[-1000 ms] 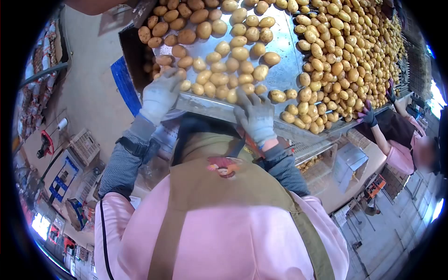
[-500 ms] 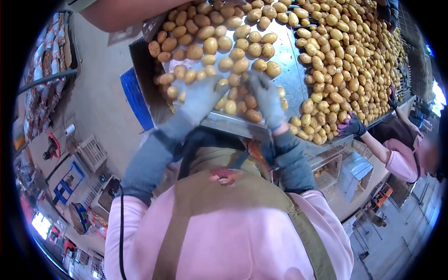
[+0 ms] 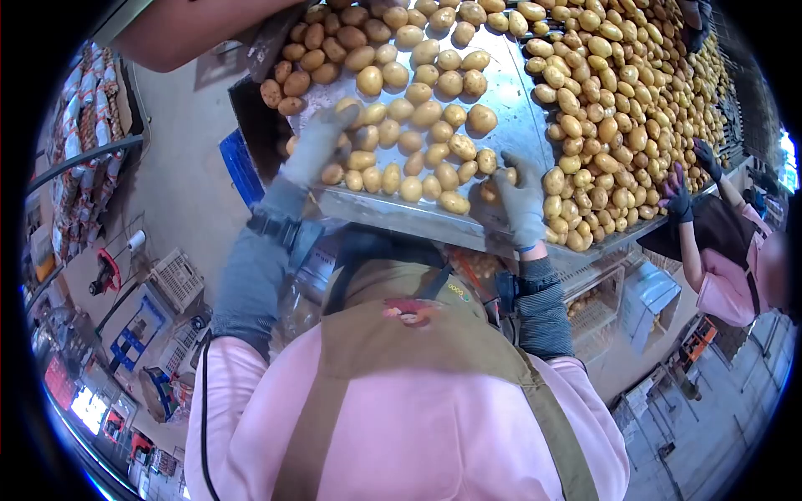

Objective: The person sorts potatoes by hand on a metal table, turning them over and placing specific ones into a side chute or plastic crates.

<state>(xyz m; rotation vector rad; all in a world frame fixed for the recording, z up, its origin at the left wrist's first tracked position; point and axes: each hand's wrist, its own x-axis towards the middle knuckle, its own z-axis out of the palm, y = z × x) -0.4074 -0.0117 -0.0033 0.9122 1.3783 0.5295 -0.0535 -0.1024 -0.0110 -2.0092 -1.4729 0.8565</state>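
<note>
Many yellow-brown potatoes (image 3: pixel 409 142) lie spread over a shiny metal tray (image 3: pixel 401 209) in front of me. My left hand (image 3: pixel 322 144), in a grey glove, rests over the tray's left part. Its fingers are stretched out, slightly blurred, against potatoes there. Near the tray's front right corner is my right hand (image 3: pixel 524 200), gloved too. Its fingers curl around a potato (image 3: pixel 508 175), partly hidden by them, and another potato (image 3: pixel 489 190) lies just left of it.
A dense heap of potatoes (image 3: pixel 618 108) covers the surface to the right. A co-worker's gloved hands (image 3: pixel 678 194) are at its edge. Another person's arm (image 3: pixel 184 33) reaches in at upper left. Filled bags (image 3: pixel 83 125) are stacked at far left; crates (image 3: pixel 177 280) stand on the floor.
My hands have moved apart: the left one leftward and up, the right one rightward and down. The potatoes between them now lie uncovered and more spread out.
</note>
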